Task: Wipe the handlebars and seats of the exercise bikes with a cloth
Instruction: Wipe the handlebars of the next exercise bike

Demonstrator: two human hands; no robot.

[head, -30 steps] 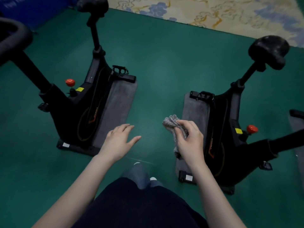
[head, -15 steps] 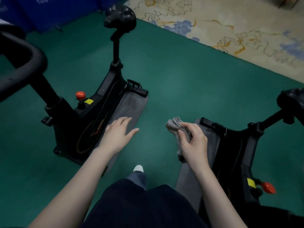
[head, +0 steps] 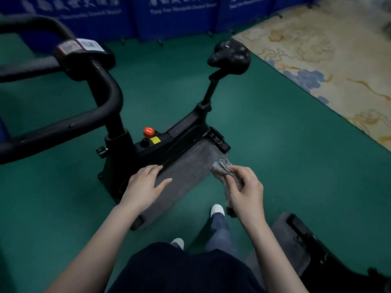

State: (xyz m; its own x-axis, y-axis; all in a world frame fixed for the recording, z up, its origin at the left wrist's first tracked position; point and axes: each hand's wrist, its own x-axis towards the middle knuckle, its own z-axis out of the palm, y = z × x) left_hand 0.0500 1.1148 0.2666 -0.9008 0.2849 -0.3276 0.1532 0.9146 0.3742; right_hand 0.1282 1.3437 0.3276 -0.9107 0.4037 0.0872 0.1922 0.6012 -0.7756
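A black exercise bike [head: 152, 149] stands in front of me on the left. Its curved black handlebars [head: 84, 115] reach toward the left edge and its black seat [head: 229, 56] sits on a post farther back. My right hand [head: 246, 191] is closed around a crumpled grey cloth [head: 220, 168], held in the air to the right of the bike's base. My left hand [head: 146, 185] hovers flat with fingers apart over the grey side panel of the bike's base [head: 186, 172], holding nothing. Neither hand touches the handlebars or seat.
Part of a second bike's base [head: 304, 244] shows at the lower right. Green floor [head: 296, 157] surrounds the bikes. A patterned beige carpet [head: 330, 51] lies at the upper right and blue banners [head: 173, 15] line the back. My legs and white shoes are below.
The view has swung left and up: the left bike now fills the middle and the right bike has slid almost out of sight. Both hands keep their pose, the cloth still held.
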